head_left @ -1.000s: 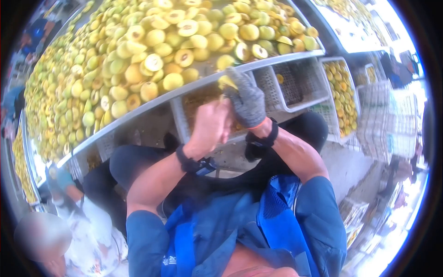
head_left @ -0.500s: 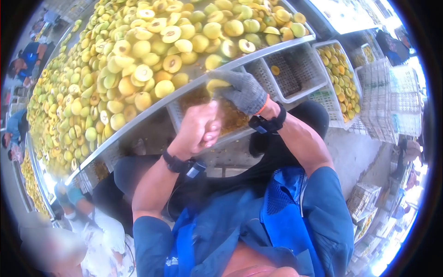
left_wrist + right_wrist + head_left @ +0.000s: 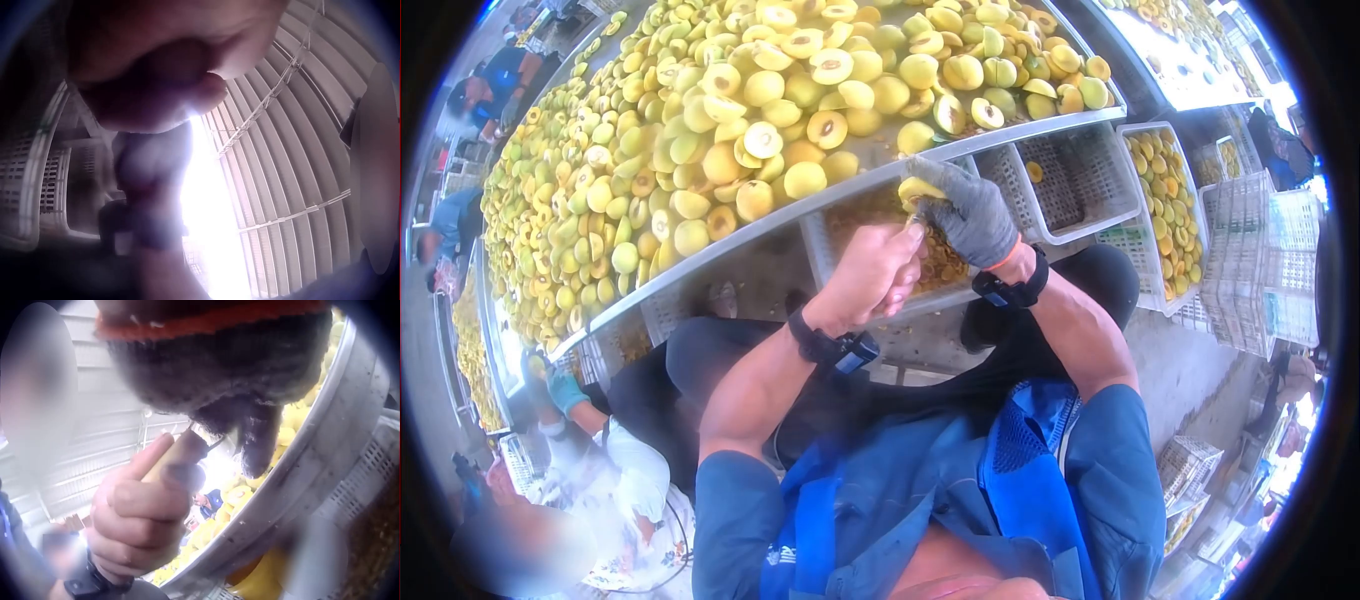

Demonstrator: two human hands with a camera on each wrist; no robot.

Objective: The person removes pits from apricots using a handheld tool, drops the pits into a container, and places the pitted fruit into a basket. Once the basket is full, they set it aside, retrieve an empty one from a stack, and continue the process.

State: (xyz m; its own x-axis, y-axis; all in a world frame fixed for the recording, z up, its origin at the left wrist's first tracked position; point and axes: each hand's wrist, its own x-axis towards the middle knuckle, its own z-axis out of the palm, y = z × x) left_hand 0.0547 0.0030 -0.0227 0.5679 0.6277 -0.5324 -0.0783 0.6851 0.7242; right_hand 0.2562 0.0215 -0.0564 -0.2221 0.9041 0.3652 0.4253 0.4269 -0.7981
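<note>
My right hand (image 3: 972, 215), in a grey knit glove with an orange cuff (image 3: 219, 369), grips a yellow fruit (image 3: 920, 190) just below the metal rim of the table (image 3: 800, 200). My bare left hand (image 3: 870, 272) is fisted round a wooden tool handle (image 3: 176, 457), and its tip goes up to the fruit. The tool's blade is hidden behind the glove. In the left wrist view only my blurred left hand (image 3: 162, 62) shows against a corrugated roof. The two hands touch over a white crate (image 3: 945, 265) of brownish scraps.
A large pile of halved and whole yellow fruit (image 3: 730, 110) covers the table. White baskets (image 3: 1080, 180) hang under the rim; one at the right (image 3: 1165, 210) holds fruit. Empty crates (image 3: 1250, 260) are stacked far right. Another worker with a teal glove (image 3: 565, 390) sits lower left.
Both hands stay together at the table edge. The gloved hand has turned the fruit slightly while the left hand keeps the tool against it. The head view shifted a little.
</note>
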